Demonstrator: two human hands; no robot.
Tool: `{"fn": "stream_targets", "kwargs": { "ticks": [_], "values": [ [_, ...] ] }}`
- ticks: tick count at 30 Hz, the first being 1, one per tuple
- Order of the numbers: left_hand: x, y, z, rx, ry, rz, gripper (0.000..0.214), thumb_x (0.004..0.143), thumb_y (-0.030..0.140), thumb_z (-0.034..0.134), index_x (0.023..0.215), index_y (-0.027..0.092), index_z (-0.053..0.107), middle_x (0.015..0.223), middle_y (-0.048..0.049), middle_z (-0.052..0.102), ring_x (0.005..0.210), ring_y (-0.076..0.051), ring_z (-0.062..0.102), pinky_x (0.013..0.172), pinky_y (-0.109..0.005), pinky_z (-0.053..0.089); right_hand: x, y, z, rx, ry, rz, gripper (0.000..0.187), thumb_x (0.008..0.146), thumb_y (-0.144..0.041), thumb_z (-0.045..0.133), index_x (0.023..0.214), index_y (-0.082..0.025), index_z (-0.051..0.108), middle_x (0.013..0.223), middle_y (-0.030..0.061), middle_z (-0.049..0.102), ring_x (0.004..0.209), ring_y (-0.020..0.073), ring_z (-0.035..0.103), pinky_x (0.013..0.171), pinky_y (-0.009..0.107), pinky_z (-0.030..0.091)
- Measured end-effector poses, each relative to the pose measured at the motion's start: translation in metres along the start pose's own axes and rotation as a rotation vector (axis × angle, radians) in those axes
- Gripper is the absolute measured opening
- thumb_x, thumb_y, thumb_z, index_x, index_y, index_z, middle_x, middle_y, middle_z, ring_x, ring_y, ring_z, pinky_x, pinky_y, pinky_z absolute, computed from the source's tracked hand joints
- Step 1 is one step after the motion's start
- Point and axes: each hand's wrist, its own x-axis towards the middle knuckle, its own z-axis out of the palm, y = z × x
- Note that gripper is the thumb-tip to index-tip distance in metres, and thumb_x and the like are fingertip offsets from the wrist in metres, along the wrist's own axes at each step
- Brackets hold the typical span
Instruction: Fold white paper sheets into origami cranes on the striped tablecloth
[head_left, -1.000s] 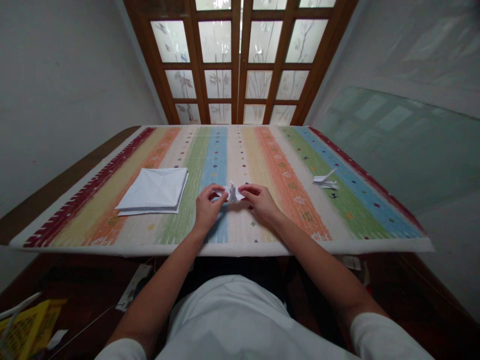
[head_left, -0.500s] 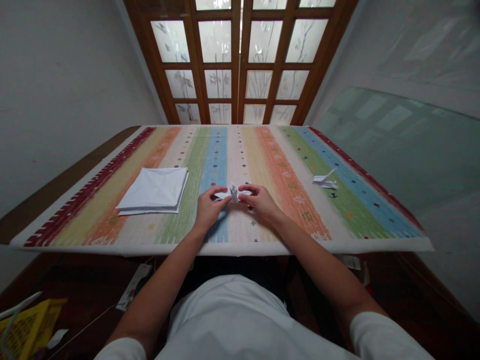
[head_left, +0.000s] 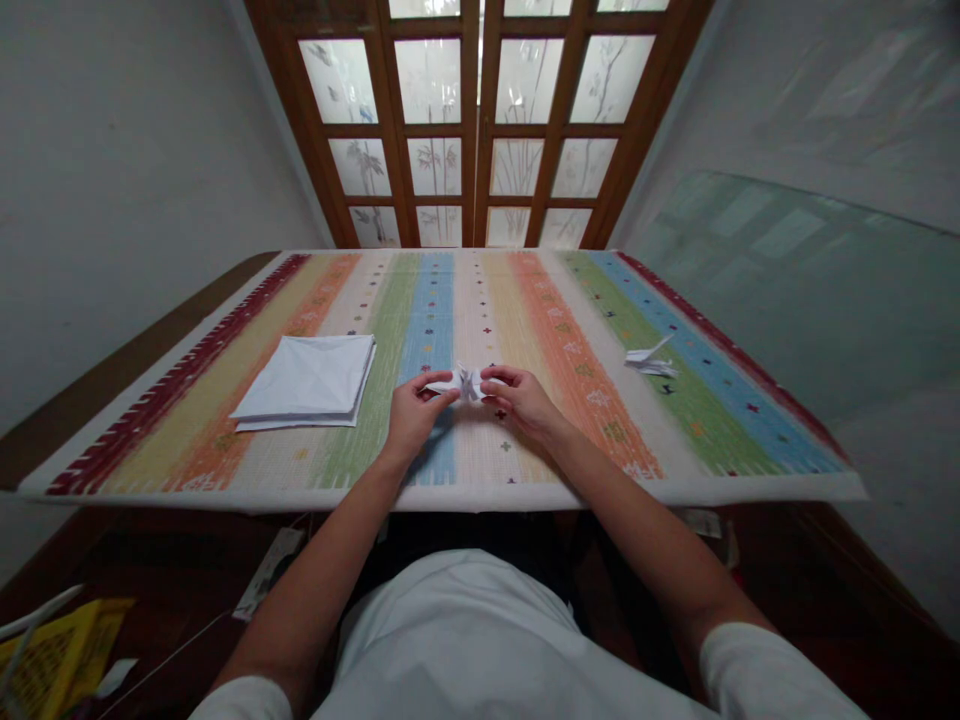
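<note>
A small white folded paper figure [head_left: 466, 382] is held just above the striped cloth [head_left: 585, 330] at the table's middle. My left hand [head_left: 411, 410] pinches its left end, fingers closed on the paper. My right hand [head_left: 520, 398] pinches its right end the same way. Both hands sit close together over the blue and cream stripes, near the front edge.
A stack of white paper sheets [head_left: 309, 382] lies to the left of my hands. Another finished white paper figure [head_left: 650, 362] rests on the green stripe at the right. A glass pane [head_left: 795, 290] leans along the right wall. A yellow object [head_left: 52, 650] lies on the floor, lower left.
Both hands have drawn the paper figure a little farther from me and spread its ends outward. The upright point seen a second ago now lies lower between my fingers.
</note>
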Motion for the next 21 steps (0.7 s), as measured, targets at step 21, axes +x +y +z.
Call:
{"fn": "stream_targets", "kwargs": {
  "ticks": [21],
  "values": [
    [0.0017, 0.0019, -0.0004, -0.067, -0.013, 0.002, 0.045, 0.064, 0.037, 0.097, 0.103, 0.017, 0.090, 0.099, -0.0086, 0.085, 0.065, -0.012, 0.063, 0.067, -0.027, 0.054, 0.0025, -0.0011, -0.0065, 0.073, 0.032, -0.004, 0.046, 0.060, -0.042, 0.105, 0.098, -0.026, 0.084, 0.093, 0.0018, 0.079, 0.084, 0.0168, 0.071, 0.078, 0.030, 0.061]
  ]
}}
